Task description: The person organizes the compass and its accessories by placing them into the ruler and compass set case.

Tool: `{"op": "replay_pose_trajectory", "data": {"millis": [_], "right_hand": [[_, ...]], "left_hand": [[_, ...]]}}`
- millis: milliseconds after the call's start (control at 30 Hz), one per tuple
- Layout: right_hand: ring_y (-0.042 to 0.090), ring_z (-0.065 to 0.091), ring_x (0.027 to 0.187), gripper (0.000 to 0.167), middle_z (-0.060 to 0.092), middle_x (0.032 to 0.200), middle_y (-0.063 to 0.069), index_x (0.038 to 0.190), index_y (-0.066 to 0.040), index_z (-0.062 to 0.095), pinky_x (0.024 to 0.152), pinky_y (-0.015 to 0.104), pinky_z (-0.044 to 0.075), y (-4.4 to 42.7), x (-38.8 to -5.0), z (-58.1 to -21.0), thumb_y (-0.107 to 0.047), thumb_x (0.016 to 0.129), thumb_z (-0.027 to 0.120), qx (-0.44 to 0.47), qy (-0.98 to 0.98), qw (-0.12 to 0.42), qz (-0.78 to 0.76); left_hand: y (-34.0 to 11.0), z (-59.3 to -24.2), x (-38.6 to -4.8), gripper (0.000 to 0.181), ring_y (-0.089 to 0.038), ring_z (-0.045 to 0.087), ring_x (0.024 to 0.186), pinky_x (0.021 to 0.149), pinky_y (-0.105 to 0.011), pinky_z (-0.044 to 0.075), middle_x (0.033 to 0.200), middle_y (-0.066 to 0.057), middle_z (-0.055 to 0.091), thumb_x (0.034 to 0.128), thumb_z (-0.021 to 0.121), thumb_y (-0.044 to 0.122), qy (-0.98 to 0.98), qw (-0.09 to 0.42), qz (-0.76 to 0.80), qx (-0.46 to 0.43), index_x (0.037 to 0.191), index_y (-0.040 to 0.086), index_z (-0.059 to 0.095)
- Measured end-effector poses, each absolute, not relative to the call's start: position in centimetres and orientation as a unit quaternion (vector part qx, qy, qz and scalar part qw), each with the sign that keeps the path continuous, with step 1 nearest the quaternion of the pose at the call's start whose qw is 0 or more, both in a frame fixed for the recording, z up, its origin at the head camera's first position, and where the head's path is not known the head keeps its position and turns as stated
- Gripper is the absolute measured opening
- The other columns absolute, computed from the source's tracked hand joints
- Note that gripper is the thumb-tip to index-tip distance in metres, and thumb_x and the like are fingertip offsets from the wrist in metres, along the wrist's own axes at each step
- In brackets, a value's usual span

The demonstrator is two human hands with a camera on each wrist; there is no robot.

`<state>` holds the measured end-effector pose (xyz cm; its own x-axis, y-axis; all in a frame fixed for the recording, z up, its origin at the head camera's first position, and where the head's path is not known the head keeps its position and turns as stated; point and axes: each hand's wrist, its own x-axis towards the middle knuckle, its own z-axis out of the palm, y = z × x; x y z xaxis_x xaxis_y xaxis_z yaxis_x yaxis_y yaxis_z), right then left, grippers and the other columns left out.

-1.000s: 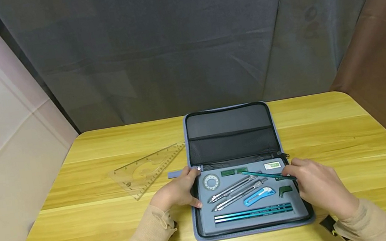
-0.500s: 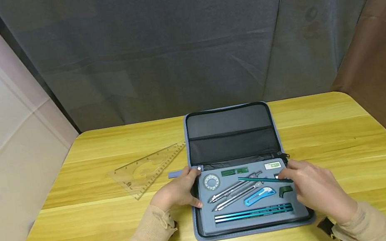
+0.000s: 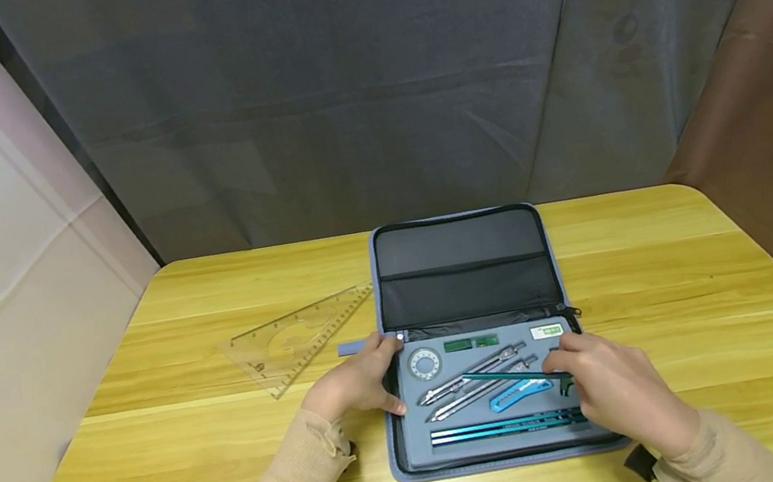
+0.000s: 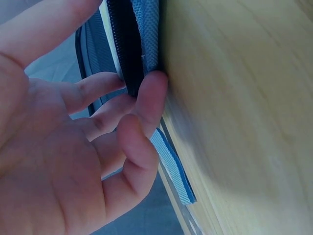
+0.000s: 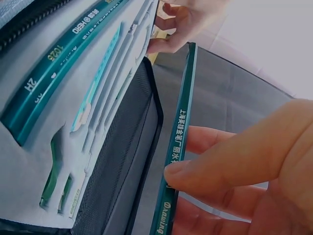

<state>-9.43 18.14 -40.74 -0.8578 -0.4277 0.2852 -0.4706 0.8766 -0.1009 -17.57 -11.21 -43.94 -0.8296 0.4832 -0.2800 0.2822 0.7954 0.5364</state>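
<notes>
My right hand (image 3: 618, 385) pinches a dark green drawing pencil (image 3: 502, 376) between thumb and fingers. The pencil is held above the grey tray, across the metal compasses (image 3: 469, 375); in the right wrist view, lettering shows along the pencil (image 5: 183, 112). My left hand (image 3: 355, 381) holds the left edge of the open zip case (image 3: 498, 465). In the left wrist view its curled fingers touch the case's zipper edge (image 4: 124, 44). Several green pencils (image 3: 507, 427) lie in the tray's front slot. A blue utility knife (image 3: 520, 394) sits behind them.
A clear set square (image 3: 270, 369) lies on the wooden table (image 3: 163, 462) left of the case. A round white dial (image 3: 425, 364), green pieces (image 3: 471, 343) and an eraser (image 3: 547, 331) are set in the tray. The lid (image 3: 462, 263) stands open behind.
My right hand has moved left and slightly toward me, carrying the pencil over the compasses. The left hand stays at the case's edge.
</notes>
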Motion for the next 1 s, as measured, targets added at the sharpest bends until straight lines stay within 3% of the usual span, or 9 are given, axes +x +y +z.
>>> {"op": "replay_pose_trajectory", "data": {"millis": [300, 1000], "right_hand": [[0.005, 0.048, 0.063, 0.044, 0.05, 0.071, -0.01, 0.078, -0.02, 0.07, 0.035, 0.015, 0.023, 17.6, -9.3, -41.1, 0.018, 0.061, 0.056, 0.236, -0.959, 0.126, 0.089], [0.01, 0.056, 0.073, 0.04, 0.048, 0.071, -0.012, 0.076, -0.019, 0.071, 0.039, 0.016, 0.031, 16.6, -9.0, -42.0, 0.017, 0.063, 0.056, 0.261, -0.952, 0.124, 0.105]], "left_hand": [[-11.2, -43.9, -17.6, 0.081, -0.029, 0.043, 0.113, 0.099, -0.041, 0.037, 0.126, -0.016, 0.035, 0.0631, 0.082, 0.019, 0.924, 0.211, 0.242, 0.209, 0.13, 0.004, 0.039], [-11.2, -43.8, -17.4, 0.081, -0.028, 0.044, 0.111, 0.098, -0.04, 0.038, 0.126, -0.016, 0.036, 0.0623, 0.082, 0.019, 0.925, 0.208, 0.243, 0.204, 0.129, 0.005, 0.04]]}}
